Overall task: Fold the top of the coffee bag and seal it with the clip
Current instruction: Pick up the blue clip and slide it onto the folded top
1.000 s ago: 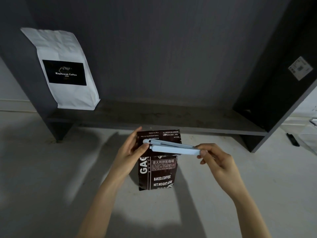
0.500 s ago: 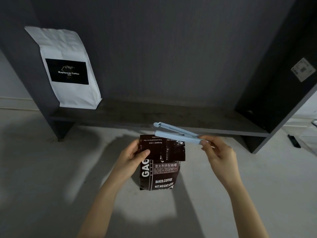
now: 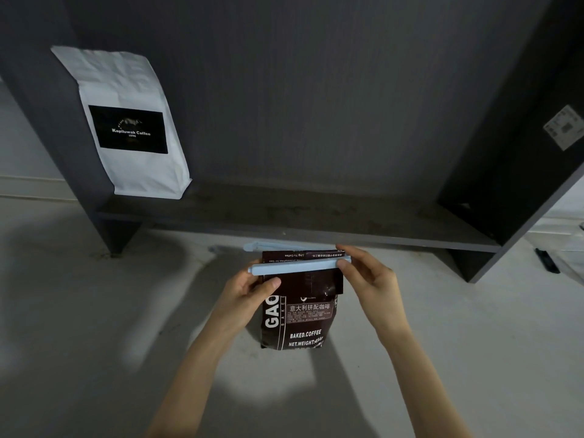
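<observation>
Straddling the folded top of the brown coffee bag [image 3: 300, 314], the pale blue clip [image 3: 298, 266] had come down from where it hung half a second earlier, up and to the right of the bag and clear of it. Now one bar lay across the front of the fold and the other [image 3: 252, 247] showed behind the bag's top edge, splayed away at the far end, so the clip looked unlatched. By my reading, the fold was made and the clip was in place, leaving only the squeeze that shuts it.

At the clip's hinge end, right of the bag, the right hand [image 3: 368, 276] was pinched on the bar with thumb and fingers together. On the bag's other side the left hand [image 3: 249, 292] was closed on the bag's upper left edge, thumb pressed on the front just under the clip, keeping the flap down.

As for the bag, it stood upright on the pale floor [image 3: 94, 311], in front of the dark shelf [image 3: 316, 222] and apart from its front edge. It was a dark brown glossy pouch with white lettering reading "BAKED.COFFEE" and a net weight line. Its top flap was turned forward over the front panel, with print upside down on the strip above the clip. The body looked plump low down and creased near the fold.
</observation>
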`<state>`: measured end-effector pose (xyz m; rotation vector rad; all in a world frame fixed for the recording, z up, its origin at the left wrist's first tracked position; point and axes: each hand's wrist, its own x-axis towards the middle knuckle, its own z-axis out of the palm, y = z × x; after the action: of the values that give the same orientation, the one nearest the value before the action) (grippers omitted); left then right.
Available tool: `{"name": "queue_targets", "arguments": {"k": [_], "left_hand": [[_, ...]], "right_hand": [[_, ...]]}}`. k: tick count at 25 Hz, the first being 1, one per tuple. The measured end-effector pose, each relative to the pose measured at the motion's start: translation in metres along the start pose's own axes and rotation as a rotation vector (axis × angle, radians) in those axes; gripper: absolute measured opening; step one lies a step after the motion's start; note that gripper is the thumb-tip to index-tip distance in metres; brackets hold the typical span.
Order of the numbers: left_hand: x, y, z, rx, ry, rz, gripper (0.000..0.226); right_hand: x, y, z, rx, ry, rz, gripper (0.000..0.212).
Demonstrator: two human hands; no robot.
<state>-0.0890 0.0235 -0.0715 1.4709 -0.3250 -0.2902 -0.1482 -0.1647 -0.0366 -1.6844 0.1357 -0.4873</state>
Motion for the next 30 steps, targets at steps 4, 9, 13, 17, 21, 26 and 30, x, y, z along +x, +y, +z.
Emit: {"name": "queue_targets", "arguments": {"k": [4,9,13,17,21,26,30], "left_hand": [[0.000,-0.002,0.002,0.017,0.027,-0.016,0.018],[-0.001,-0.002,0.003,0.021,0.026,-0.013,0.017],[-0.001,-0.001,0.005,-0.006,0.016,-0.006,0.021],[0.000,-0.002,0.003,-0.032,0.018,-0.012,0.020],[0.000,-0.001,0.003,-0.044,0.005,-0.008,0.025],[0.000,0.009,0.000,-0.079,0.027,0.078,0.047],[0.000,0.011,-0.003,-0.057,0.049,0.108,0.037]], "right_hand": [[-0.001,0.004,0.002,0.089,0.001,0.023,0.029],[-0.003,0.008,0.003,0.120,0.030,0.022,0.027],[-0.005,0.012,0.006,0.098,0.054,0.019,0.023],[-0.004,0.013,0.006,0.076,0.069,0.018,0.025],[-0.004,0.013,0.005,0.059,0.062,0.008,0.024],[-0.005,0.014,0.005,0.049,0.060,0.001,0.022],[-0.005,0.014,0.006,0.058,0.061,0.002,0.022]]}}
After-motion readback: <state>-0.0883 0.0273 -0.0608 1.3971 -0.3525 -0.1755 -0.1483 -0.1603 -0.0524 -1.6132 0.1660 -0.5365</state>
